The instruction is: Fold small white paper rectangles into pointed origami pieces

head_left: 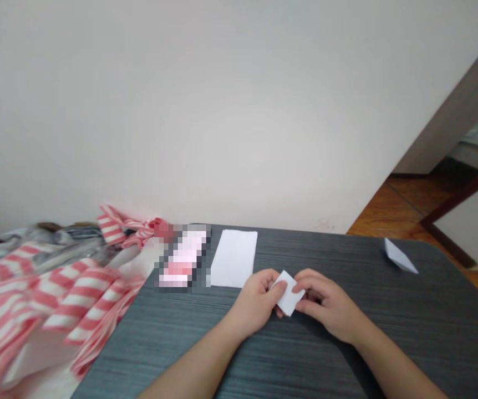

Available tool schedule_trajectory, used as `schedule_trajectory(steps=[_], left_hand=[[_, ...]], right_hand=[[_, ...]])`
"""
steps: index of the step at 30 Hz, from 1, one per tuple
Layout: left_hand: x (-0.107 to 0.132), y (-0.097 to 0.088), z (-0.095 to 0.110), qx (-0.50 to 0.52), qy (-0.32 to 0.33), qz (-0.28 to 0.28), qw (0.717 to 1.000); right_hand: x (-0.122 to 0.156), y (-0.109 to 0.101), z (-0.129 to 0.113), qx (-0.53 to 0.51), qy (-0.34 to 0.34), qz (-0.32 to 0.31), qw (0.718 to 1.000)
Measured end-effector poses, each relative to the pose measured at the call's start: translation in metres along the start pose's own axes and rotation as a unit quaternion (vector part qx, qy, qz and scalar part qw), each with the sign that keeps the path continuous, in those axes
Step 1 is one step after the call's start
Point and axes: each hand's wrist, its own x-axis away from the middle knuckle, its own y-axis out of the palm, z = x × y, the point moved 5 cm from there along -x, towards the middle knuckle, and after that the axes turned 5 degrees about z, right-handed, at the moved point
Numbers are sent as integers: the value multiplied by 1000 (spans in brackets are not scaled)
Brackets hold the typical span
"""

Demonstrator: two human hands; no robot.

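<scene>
A small piece of folded white paper [289,300] is held between my two hands, a little above the dark table. My left hand [259,299] grips its left side, the thumb lying across the top face. On the other side, my right hand [326,303] pinches the right edge between thumb and fingers. Behind my left hand lies a stack of white paper sheets [234,257], flat on the table. Another folded white paper piece [399,257] rests by itself toward the far right.
The dark wood-grain table [172,338] meets a pale wall [239,111] at the back. A pixelated pinkish rectangular thing [184,257] lies left of the sheets. Red-and-white striped cloth [72,293] is heaped off the table's left edge. A wooden floor [397,208] shows at right.
</scene>
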Motion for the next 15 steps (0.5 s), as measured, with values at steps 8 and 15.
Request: schedule_trajectory(steps=[8,15], left_hand=[[2,1,5,3,9,-13,1000],[3,3,5,-1,5,-29,1000]], right_hand=[[-2,-2,-8,47,-26,4,999],[-3,-3,-14,76,-42,14,996]])
